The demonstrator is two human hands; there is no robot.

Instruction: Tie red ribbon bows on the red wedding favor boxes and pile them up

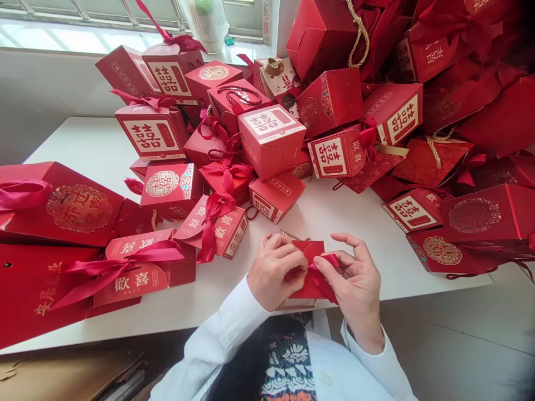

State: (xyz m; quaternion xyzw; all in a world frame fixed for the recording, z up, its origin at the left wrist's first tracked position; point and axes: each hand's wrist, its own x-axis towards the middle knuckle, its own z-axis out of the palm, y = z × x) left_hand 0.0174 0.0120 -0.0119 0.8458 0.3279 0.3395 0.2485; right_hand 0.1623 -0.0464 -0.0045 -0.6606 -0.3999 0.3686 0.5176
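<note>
A small red box (pixel 314 250) with gold cord along its far and near sides lies at the front edge of the white table. Over it my left hand (pixel 279 270) is closed, its fingers pinched on the magenta ribbon at the middle of the box. From the right, my right hand (pixel 353 278) grips the same magenta ribbon (pixel 333 260) between thumb and fingers, with the index finger stretched out. One ribbon tail hangs over the box's near right corner. My left fingers partly hide the knot area.
Many red gift boxes (pixel 271 133) are heaped across the back and right of the white table (pixel 228 284). Larger red boxes (pixel 54 206) and a ribboned box (pixel 137 275) stand at the left. Cardboard (pixel 62 373) lies below the table, and a plastic-wrapped item (pixel 204 25) sits on the windowsill.
</note>
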